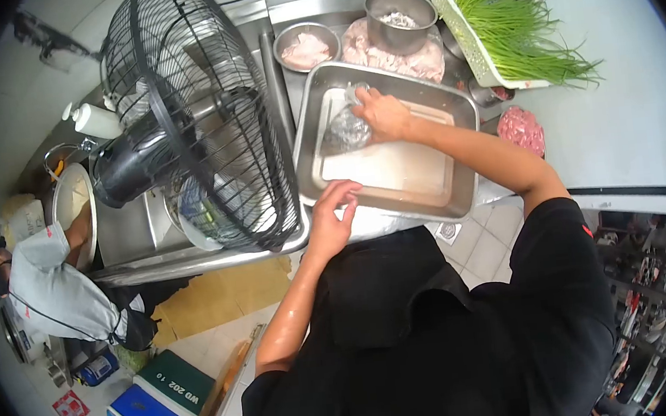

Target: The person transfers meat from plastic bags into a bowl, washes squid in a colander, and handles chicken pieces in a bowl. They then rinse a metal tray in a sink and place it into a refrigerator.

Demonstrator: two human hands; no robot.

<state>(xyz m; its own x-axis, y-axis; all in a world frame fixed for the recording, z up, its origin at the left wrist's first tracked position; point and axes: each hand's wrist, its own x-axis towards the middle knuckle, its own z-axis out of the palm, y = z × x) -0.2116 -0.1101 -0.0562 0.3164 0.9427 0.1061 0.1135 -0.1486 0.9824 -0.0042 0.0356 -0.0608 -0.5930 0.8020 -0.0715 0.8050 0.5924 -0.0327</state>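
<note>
A deep steel tray with a pale, wet-looking bottom sits in front of me on the counter. Reaching into its far left part, my right hand is closed on a crumpled, silvery, see-through bundle, perhaps a plastic bag; I cannot tell exactly what it is. My left hand is at the near left corner of the tray, fingers apart and slightly bent, with nothing in it.
A large black fan stands left over the sink. Behind the tray are a bowl of pale meat, a steel pot on more meat, and a basket of green stalks. Pink minced meat lies right. Another person works far left.
</note>
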